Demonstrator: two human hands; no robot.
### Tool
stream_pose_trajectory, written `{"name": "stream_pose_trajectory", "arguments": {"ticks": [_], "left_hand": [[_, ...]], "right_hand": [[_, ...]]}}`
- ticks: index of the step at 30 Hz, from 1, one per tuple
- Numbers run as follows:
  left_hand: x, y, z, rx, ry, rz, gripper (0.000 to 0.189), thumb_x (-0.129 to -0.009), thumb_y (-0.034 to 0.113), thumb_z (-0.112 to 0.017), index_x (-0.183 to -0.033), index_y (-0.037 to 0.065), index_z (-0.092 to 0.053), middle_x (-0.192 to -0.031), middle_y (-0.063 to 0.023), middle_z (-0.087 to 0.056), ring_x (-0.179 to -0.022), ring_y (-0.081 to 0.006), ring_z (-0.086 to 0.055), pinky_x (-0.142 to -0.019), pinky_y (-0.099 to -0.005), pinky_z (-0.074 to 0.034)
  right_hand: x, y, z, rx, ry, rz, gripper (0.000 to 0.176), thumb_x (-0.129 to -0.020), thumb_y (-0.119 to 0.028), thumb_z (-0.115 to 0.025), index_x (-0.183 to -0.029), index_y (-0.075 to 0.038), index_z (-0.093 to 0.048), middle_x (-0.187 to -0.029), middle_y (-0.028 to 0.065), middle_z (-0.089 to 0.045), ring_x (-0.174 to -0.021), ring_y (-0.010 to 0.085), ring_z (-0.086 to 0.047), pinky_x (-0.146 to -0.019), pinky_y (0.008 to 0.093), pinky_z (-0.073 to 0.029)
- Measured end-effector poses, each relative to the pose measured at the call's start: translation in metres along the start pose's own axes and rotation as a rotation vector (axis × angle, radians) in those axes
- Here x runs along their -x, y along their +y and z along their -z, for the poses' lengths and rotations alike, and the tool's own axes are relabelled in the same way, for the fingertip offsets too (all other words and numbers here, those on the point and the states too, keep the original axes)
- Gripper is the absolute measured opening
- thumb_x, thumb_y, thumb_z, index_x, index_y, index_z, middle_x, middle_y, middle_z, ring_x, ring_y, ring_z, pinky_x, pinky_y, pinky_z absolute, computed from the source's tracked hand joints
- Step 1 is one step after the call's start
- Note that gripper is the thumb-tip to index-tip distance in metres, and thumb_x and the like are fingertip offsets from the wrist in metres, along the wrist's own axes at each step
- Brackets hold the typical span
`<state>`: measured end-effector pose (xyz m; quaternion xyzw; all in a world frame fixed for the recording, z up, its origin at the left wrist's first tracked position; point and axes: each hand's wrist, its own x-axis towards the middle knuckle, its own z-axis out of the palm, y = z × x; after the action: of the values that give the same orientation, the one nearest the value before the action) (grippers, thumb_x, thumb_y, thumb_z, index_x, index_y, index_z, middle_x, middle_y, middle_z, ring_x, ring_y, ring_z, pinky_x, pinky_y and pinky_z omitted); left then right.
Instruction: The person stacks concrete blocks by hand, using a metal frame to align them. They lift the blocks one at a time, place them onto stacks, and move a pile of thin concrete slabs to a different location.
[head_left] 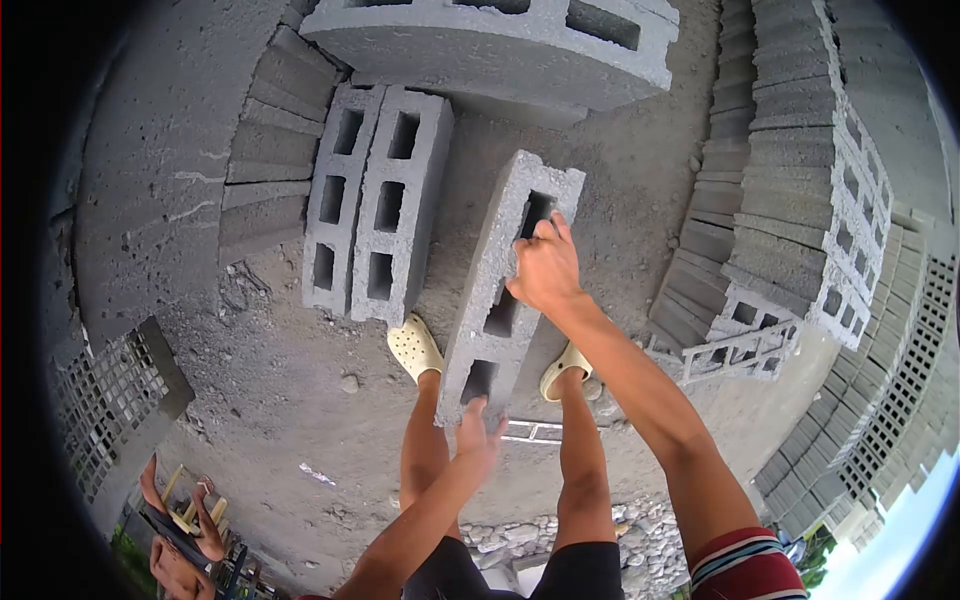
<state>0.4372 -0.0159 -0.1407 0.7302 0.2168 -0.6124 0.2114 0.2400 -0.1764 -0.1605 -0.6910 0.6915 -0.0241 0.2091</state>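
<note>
A grey concrete hollow block (pixel 500 290) is held off the ground in front of my legs, tilted, with its holes facing up. My right hand (pixel 546 265) is closed on its middle, fingers hooked into the openings. At the near end, my left hand (pixel 478 435) is closed on the block's edge, with fingertips at the lowest hole; part of that hand is blurred. Two similar hollow blocks (pixel 370 205) stand side by side just left of the held one. Beyond them lies a larger group of blocks (pixel 500 50).
Stacked blocks form rows on the left (pixel 270 150) and right (pixel 770 170). My feet wear cream clogs (pixel 414 347) on gritty ground. Stones (pixel 520 540) lie behind me. Another person (pixel 180 550) sits at the lower left. More blocks (pixel 870 370) are piled far right.
</note>
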Motion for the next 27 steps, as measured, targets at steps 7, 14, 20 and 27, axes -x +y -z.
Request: {"name": "stream_pose_trajectory", "arguments": {"ticks": [7,14,20,27], "left_hand": [[-0.107,0.030,-0.056,0.161,-0.130,0.037,0.023,-0.073,0.015,-0.061,-0.095,0.012,-0.054,-0.101,-0.0024,-0.051,-0.094,-0.0190,-0.046,-0.081,-0.0399,-0.044],[-0.119,0.054,-0.084,0.200,-0.183,0.013,0.019,-0.075,0.016,-0.060,-0.094,0.013,-0.055,-0.097,-0.0013,-0.054,-0.094,-0.0180,-0.048,-0.082,-0.0387,-0.044],[-0.132,0.074,-0.074,0.153,-0.130,-0.023,0.021,-0.075,0.015,-0.059,-0.096,0.013,-0.055,-0.098,0.0001,-0.054,-0.096,-0.0161,-0.048,-0.084,-0.0386,-0.043],[-0.121,0.086,-0.065,0.112,-0.041,-0.034,0.024,-0.074,0.017,-0.061,-0.098,0.013,-0.055,-0.100,0.0007,-0.054,-0.098,-0.0151,-0.047,-0.086,-0.0385,-0.044]], "right_hand": [[-0.100,0.003,-0.046,0.204,-0.024,0.123,0.031,-0.057,-0.028,-0.072,-0.074,-0.003,-0.065,-0.072,0.0117,-0.063,-0.091,0.0223,-0.052,-0.105,0.0384,-0.022],[-0.144,-0.001,-0.044,0.283,-0.089,0.163,0.020,-0.058,-0.022,-0.067,-0.069,-0.005,-0.065,-0.072,0.0105,-0.063,-0.092,0.0231,-0.052,-0.105,0.0389,-0.021],[-0.153,-0.006,-0.058,0.267,-0.053,0.132,0.021,-0.059,-0.023,-0.067,-0.071,-0.006,-0.065,-0.073,0.0105,-0.063,-0.093,0.0227,-0.052,-0.105,0.0402,-0.021],[-0.153,-0.013,-0.060,0.217,-0.012,0.123,0.025,-0.058,-0.027,-0.069,-0.072,-0.006,-0.065,-0.070,0.0081,-0.063,-0.092,0.0219,-0.052,-0.103,0.0398,-0.023]]}}
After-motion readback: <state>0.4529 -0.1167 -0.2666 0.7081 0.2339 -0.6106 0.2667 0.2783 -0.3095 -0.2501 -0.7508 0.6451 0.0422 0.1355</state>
